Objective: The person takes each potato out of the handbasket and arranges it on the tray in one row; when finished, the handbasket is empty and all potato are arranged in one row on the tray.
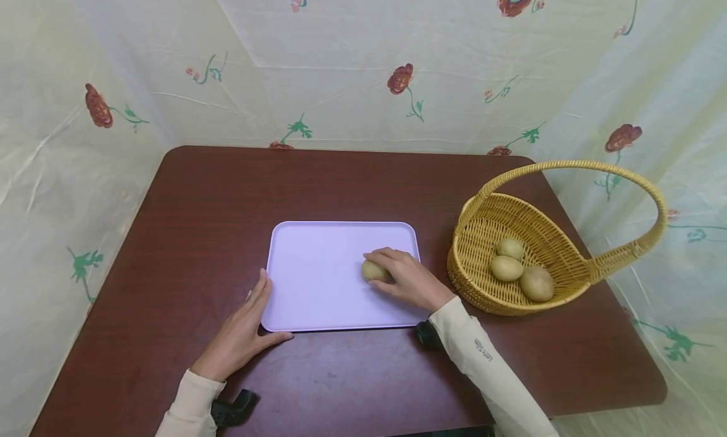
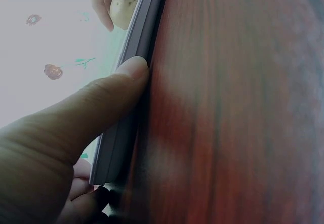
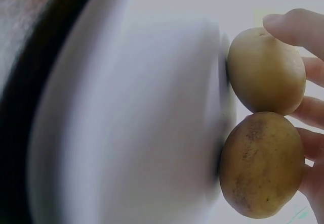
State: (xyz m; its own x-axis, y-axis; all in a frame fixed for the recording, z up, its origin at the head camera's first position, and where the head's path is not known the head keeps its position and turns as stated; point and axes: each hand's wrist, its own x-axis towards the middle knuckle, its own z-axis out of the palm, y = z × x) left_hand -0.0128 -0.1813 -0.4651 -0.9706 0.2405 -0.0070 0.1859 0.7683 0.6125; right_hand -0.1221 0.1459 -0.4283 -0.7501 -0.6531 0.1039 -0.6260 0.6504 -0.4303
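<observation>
The left hand (image 1: 241,333), fingers and thumb spread, braces the tray (image 1: 318,273) at eight o'clock, seemingly against sliding, while the right hand (image 1: 411,279) pinches a potato (image 3: 266,72), another potato (image 3: 262,166) touching it, toward three o'clock off centre, probably to prevent rolling.

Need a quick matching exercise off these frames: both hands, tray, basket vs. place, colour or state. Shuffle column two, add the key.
Column one
1. Left hand
2. Tray
3. Right hand
4. Wicker basket

Column two
A. Lilac, on the dark red-brown table
B. Three potatoes visible inside
C. Touching a pale potato over the tray
D. At the tray's near left corner

Pairs: 1-D, 2-A, 3-C, 4-B
</observation>
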